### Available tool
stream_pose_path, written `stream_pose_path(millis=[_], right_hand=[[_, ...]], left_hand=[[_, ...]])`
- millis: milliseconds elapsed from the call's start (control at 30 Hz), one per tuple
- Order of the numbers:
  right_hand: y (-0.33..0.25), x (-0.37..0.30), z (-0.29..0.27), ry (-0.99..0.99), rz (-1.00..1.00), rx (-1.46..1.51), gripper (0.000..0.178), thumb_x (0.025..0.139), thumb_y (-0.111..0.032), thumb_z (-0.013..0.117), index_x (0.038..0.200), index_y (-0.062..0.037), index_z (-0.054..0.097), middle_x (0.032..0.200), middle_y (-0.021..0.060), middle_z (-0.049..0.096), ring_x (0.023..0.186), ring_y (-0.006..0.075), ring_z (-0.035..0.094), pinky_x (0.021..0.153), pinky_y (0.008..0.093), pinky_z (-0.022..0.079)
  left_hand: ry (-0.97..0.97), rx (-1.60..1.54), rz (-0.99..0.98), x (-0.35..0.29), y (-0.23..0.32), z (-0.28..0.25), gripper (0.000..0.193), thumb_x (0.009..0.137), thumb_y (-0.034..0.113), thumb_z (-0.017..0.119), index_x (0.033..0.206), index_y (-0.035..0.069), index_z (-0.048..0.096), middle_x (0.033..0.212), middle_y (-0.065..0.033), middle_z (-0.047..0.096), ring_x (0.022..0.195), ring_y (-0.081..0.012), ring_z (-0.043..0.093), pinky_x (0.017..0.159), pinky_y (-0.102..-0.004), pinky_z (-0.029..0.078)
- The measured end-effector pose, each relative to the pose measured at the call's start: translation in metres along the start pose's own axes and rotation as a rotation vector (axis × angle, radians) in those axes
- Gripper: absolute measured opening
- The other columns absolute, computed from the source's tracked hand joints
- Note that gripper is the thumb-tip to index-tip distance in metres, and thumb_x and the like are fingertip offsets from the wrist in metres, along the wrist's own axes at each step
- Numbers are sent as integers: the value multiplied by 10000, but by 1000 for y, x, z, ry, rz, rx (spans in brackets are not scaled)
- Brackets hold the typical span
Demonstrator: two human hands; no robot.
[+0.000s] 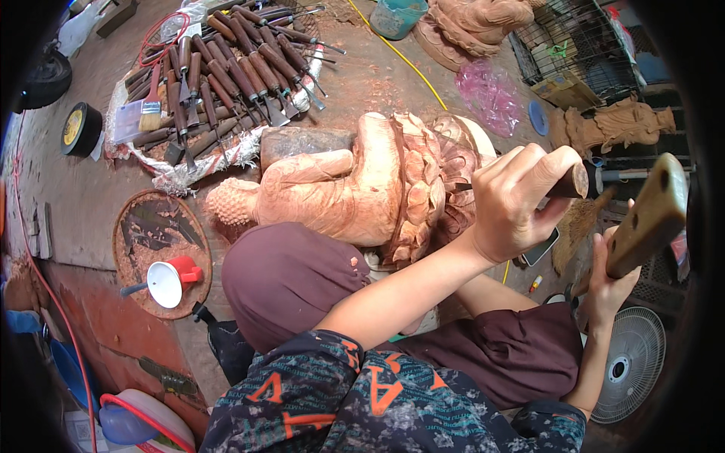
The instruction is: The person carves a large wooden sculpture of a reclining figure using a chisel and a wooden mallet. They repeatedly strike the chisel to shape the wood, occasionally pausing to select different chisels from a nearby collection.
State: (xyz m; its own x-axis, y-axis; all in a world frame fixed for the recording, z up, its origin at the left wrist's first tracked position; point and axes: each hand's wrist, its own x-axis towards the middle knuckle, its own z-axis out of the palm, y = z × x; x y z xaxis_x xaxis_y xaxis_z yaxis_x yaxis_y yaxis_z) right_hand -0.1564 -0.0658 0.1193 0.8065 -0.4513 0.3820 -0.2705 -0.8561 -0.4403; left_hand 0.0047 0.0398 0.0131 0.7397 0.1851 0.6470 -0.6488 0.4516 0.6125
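Observation:
A carved wooden statue [332, 200] lies on its side across the middle, its knobbly curled head to the left and its carved petal base to the right. My left hand [521, 189] is closed around a chisel [572, 183]; the round wooden handle end sticks out on the right, and a short dark piece of blade points left at the base. Whether the edge touches the wood, I cannot tell. Raised at the right, my right hand [610, 275] grips a worn wooden mallet [651, 215] with dark holes, apart from the chisel's end.
Many wooden-handled chisels [234, 68] lie piled at the upper left, with a paintbrush [151, 109]. A round woven tray [124, 249] holds shavings and a red-white mug [168, 283]. A fan [627, 366], another carving [615, 127] and a wire cage [570, 49] stand right.

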Motion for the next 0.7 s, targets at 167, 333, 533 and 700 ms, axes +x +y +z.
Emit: stream_pose_path(millis=[167, 333, 533, 700], right_hand=[[-12, 12, 11, -26, -216, -316, 473, 852, 71, 581, 1304, -21, 477, 1087, 117, 614, 1041, 208, 592, 922, 312, 430], [-18, 16, 7, -49, -164, -215, 471, 818, 86, 581, 1269, -19, 500, 1130, 125, 618, 1073, 219, 587, 917, 322, 434], [-25, 28, 5, -133, -109, -112, 541, 750, 107, 578, 1270, -21, 501, 1170, 165, 609, 1121, 251, 594, 938, 320, 432], [-33, 51, 14, -232, -237, -155, 533, 714, 121, 557, 1225, -26, 531, 1131, 179, 639, 1106, 272, 617, 927, 327, 448]], left_hand=[[-78, 37, -68, -3, -1, -9, 391, 670, -24, 737, 1033, 55, 619, 750, -71, 609, 617, -209, 608, 558, -309, 473], [-53, 37, -29, -7, -3, -7, 376, 679, 2, 781, 1017, 50, 622, 802, -70, 640, 628, -186, 610, 584, -283, 479], [-135, -162, -207, -5, 6, -6, 380, 715, 114, 746, 1056, 72, 584, 772, -76, 620, 651, -235, 625, 591, -314, 494], [-350, -355, -560, 35, 6, -43, 218, 931, 145, 560, 1110, 20, 554, 798, -16, 586, 640, -76, 524, 553, -226, 444]])
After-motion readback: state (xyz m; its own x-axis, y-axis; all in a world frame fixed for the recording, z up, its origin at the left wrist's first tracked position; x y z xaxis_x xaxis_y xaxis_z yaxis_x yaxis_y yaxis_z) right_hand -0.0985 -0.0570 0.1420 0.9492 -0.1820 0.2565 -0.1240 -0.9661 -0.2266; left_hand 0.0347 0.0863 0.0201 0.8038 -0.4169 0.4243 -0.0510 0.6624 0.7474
